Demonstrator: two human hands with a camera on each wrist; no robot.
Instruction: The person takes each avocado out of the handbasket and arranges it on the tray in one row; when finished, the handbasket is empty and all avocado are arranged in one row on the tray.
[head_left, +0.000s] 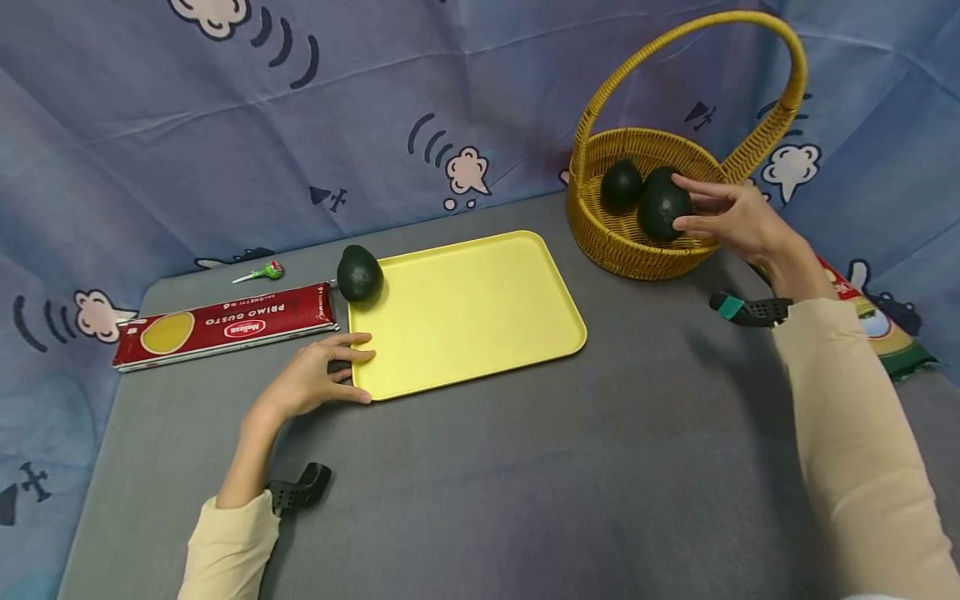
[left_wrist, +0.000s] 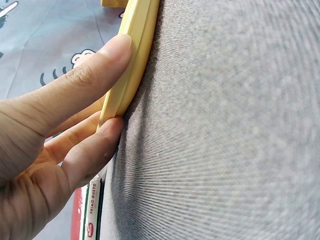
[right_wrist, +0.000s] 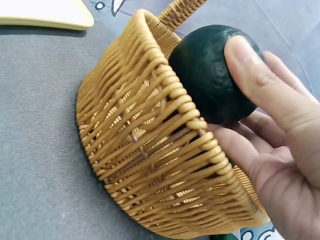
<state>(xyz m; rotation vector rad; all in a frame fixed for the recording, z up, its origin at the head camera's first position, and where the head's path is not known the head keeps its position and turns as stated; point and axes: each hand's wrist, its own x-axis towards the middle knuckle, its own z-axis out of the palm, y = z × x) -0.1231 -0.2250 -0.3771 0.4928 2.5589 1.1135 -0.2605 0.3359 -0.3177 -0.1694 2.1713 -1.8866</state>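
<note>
My right hand (head_left: 738, 218) grips a dark green avocado (head_left: 664, 205) at the wicker basket (head_left: 622, 260); in the right wrist view the avocado (right_wrist: 212, 75) shows just above the woven rim. Another avocado (head_left: 621, 185) lies inside the basket. With thumb and fingers, my left hand (head_left: 311, 375) pinches the left edge of a yellow tray (head_left: 472, 312). The left wrist view has the thumb against the tray's rim (left_wrist: 137, 55) and a finger below it. A third avocado (head_left: 360, 273) sits at the tray's back left corner.
A red spaghetti pack (head_left: 225, 325) lies left of the tray, with a green-wrapped lollipop (head_left: 268, 271) behind it. The basket's tall handle (head_left: 750, 18) arches over it. A colourful bag (head_left: 881, 321) is partly hidden by the right arm. Patterned cloth (head_left: 375, 100) hangs behind the grey table (head_left: 480, 492).
</note>
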